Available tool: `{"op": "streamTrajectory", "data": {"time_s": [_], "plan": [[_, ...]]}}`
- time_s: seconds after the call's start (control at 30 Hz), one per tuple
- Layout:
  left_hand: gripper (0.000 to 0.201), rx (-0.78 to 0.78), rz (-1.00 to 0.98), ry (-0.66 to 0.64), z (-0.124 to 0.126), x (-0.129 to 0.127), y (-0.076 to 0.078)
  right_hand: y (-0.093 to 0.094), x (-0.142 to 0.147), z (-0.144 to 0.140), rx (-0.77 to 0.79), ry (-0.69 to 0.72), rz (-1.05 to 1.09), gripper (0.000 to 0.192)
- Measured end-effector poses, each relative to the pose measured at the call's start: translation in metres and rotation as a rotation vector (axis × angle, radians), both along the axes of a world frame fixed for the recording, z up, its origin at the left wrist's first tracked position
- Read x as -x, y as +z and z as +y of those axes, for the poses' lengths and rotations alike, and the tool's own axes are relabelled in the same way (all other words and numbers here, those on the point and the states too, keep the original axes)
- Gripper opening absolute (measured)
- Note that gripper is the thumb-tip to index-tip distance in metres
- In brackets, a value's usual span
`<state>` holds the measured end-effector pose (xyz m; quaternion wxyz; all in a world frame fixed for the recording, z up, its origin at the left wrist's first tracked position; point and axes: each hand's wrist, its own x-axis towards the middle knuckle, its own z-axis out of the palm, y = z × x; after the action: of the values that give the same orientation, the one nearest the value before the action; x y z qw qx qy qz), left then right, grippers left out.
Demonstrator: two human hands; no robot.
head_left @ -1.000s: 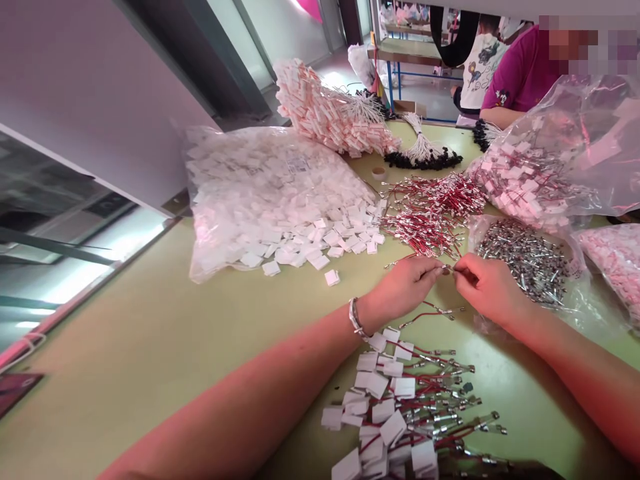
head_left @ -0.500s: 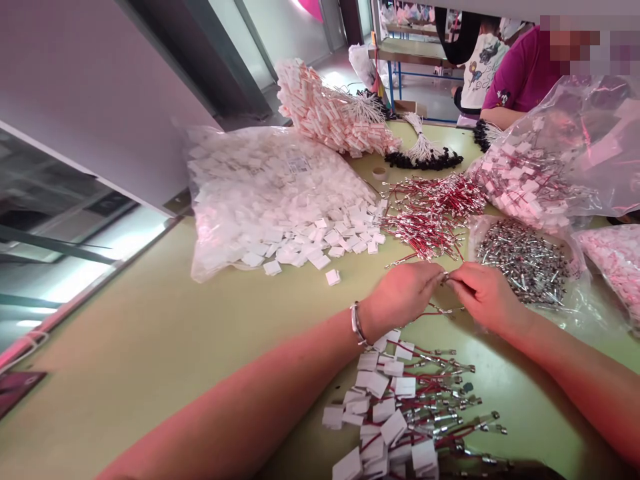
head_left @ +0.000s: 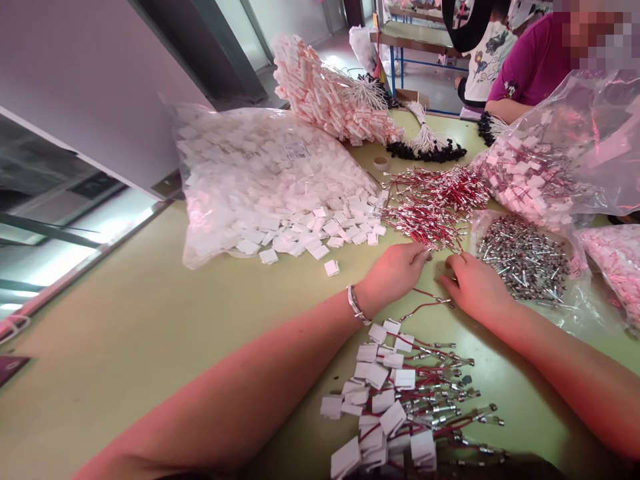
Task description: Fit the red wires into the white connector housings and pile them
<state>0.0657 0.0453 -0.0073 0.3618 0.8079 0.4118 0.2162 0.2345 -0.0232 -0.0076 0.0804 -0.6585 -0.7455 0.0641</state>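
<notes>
My left hand, with a bracelet at the wrist, is closed in a pinch beside the near edge of a pile of red wires with metal terminals. Whatever its fingertips hold is too small to make out. To its right, my right hand has thumb and forefinger apart, with nothing visible between them. Below the hands, a loose red wire lies on the table, its end near a glass tube fuse. Closer to me are rows of white plastic housings on red wires with glass fuses.
A clear bag spills white housings at left. Pinkish connectors and black-ended white cable bundles sit behind. At right are a bag of fuses and a bag of wired housings. A person in purple sits beyond.
My hands have come apart from a fingertip-to-fingertip pinch and moved slightly up toward the red wire pile. My right thumb and forefinger have spread. The camera view has shifted slightly.
</notes>
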Motion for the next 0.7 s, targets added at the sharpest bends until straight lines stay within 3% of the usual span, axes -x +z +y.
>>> {"op": "streamTrajectory", "data": {"time_s": [0.13,0.27,0.4,0.7], "plan": [[0.028,0.003,-0.052,-0.029,-0.001,0.002,0.001,-0.005,-0.002,0.002,0.04,0.055,-0.089,0.022],[0.029,0.024,-0.069,-0.115,-0.005,0.002,0.001,0.001,-0.01,0.002,-0.079,0.099,0.229,0.022],[0.027,0.034,-0.112,-0.167,-0.011,0.0,0.002,0.007,-0.011,-0.002,-0.127,0.03,0.592,0.02],[0.027,0.06,-0.126,-0.214,-0.01,0.003,0.002,0.012,-0.006,-0.005,-0.014,-0.117,0.791,0.021]]}}
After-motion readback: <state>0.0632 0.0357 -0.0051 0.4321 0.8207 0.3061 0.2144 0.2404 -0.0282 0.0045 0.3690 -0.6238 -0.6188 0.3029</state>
